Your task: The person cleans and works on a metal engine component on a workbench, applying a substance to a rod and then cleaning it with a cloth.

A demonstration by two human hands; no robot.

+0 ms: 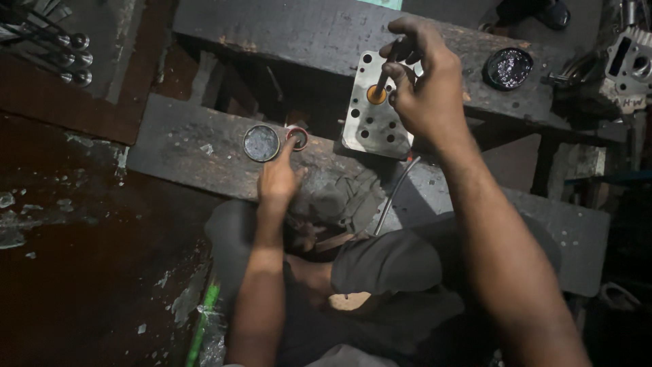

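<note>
My right hand (422,85) grips a thin dark rod-like tool (387,68), its lower tip standing in an orange-ringed hole (376,95) of a grey metal plate (370,126) drilled with several holes. The plate rests across two dark planks. My left hand (277,180) reaches forward over the near plank (183,146), its forefinger touching a small red-rimmed round cap (297,138). Beside the cap lies a round grey tin lid (261,143).
A round dish of dark shiny paste (508,68) sits on the far plank (299,30). Engine parts (628,64) stand at the right edge, several metal valves (71,58) at top left. A thin wire (394,194) lies below the plate. My knees fill the lower frame.
</note>
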